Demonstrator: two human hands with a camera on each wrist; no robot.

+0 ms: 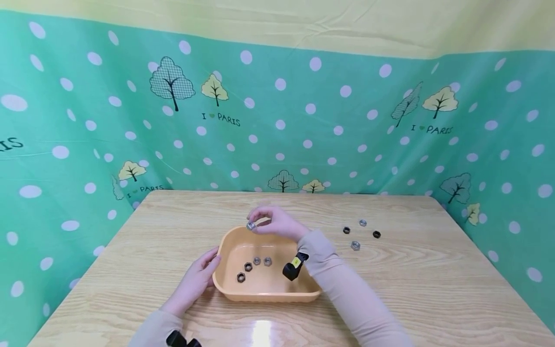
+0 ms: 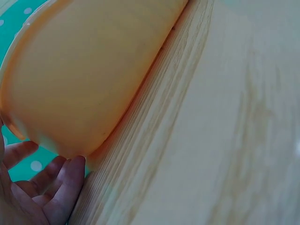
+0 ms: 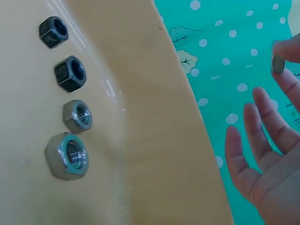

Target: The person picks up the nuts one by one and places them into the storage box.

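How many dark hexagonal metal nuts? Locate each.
4: nearer nut and farther nut inside the peach rectangular plastic tray; left nut and right nut on the pale wooden table, to its right. The beige right sleeve may hide more.

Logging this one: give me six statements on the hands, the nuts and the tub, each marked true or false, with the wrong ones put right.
1. The right hand pinches a silver nut. True.
2. That nut lies on the floor of the tub. False: it is held up in the fingers.
3. Two dark nuts and two silver ones show inside the tub. True.
4. Four more nuts lie on the table to the tub's right. True.
5. Those four are all dark. False: two are dark, two silver.
6. The left hand is well away from the tub. False: it touches the tub's side.
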